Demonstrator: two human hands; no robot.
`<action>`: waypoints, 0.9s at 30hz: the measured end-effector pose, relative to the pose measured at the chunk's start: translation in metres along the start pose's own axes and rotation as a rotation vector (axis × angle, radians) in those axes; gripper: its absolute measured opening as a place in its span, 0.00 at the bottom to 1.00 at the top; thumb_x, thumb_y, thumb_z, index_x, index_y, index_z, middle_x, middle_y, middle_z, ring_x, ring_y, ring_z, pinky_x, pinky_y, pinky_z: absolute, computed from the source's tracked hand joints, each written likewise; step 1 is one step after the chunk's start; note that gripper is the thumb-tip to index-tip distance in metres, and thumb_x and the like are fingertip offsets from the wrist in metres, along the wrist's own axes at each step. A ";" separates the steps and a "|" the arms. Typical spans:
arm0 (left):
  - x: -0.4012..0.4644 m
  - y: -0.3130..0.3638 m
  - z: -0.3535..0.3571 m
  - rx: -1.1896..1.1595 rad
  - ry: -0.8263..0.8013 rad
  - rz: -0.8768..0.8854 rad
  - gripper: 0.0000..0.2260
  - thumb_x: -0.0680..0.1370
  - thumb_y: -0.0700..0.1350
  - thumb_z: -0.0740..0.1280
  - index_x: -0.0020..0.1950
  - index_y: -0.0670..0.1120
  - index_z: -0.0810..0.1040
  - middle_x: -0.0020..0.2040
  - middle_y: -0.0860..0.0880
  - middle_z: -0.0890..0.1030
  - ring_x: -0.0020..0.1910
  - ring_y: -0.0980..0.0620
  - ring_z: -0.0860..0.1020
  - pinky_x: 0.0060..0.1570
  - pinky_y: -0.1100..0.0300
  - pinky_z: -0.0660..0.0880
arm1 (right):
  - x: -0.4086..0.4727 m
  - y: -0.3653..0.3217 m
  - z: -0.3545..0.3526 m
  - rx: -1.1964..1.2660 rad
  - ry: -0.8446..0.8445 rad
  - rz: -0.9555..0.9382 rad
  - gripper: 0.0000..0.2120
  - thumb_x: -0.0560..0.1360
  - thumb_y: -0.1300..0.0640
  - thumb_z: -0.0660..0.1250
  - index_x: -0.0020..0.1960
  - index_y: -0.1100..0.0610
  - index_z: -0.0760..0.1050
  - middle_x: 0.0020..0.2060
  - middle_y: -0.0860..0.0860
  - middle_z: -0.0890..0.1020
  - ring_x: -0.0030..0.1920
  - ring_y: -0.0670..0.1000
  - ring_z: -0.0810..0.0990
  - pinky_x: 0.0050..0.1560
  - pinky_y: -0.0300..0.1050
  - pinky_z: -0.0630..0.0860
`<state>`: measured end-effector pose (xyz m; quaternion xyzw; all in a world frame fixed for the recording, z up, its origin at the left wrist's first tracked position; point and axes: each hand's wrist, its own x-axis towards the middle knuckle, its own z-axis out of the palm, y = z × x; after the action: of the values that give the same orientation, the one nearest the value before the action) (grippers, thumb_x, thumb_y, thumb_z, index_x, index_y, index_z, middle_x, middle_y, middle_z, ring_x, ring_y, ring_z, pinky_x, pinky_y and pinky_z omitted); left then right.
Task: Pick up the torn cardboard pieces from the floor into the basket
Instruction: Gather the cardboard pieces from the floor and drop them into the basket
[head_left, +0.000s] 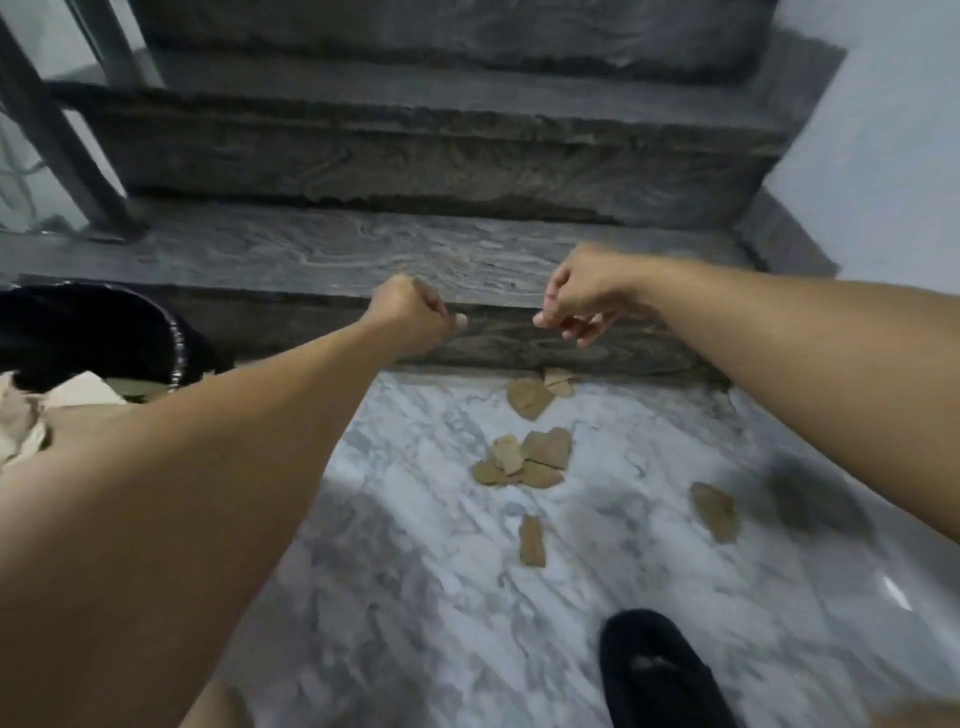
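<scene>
Left hand (410, 317) clenched in an empty-looking fist, right hand (576, 301) loosely curled, fingers pinched on nothing visible. Torn brown cardboard pieces (524, 460) scattered on grey-veined marble floor (415, 571) below; dark round basket (104, 332) at left, by stone stairs (363, 254).

Cardboard pieces (524, 460) are lying scattered on the floor (415, 571), some sitting right against the bottom stair (363, 254) at the far side. The basket (88, 332) is standing at far left, beside that stair. A shoe (660, 675) is resting near, to the right.
</scene>
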<state>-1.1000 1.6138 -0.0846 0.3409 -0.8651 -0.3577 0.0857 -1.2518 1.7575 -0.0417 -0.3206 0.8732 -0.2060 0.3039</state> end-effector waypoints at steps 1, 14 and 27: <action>0.004 0.002 0.024 -0.005 -0.075 -0.004 0.15 0.74 0.45 0.72 0.30 0.46 0.73 0.30 0.48 0.74 0.30 0.53 0.71 0.42 0.60 0.74 | 0.004 0.026 0.001 -0.002 0.007 0.036 0.04 0.75 0.65 0.71 0.41 0.62 0.79 0.35 0.57 0.82 0.33 0.51 0.81 0.30 0.42 0.81; -0.019 -0.064 0.237 0.419 -0.683 0.097 0.23 0.64 0.41 0.79 0.57 0.45 0.78 0.57 0.47 0.75 0.50 0.49 0.75 0.48 0.56 0.78 | 0.012 0.274 0.064 -0.479 -0.178 0.416 0.23 0.76 0.50 0.71 0.63 0.65 0.76 0.61 0.60 0.78 0.56 0.59 0.80 0.40 0.47 0.79; -0.022 -0.090 0.269 0.435 -0.641 0.143 0.15 0.65 0.39 0.77 0.47 0.45 0.77 0.48 0.48 0.80 0.44 0.49 0.79 0.44 0.57 0.77 | 0.037 0.318 0.095 -0.402 -0.052 0.585 0.13 0.70 0.54 0.72 0.48 0.62 0.76 0.43 0.55 0.78 0.37 0.52 0.75 0.32 0.41 0.70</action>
<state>-1.1413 1.7331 -0.3399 0.1608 -0.9252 -0.2477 -0.2384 -1.3489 1.9422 -0.3019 -0.1154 0.9430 0.0743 0.3031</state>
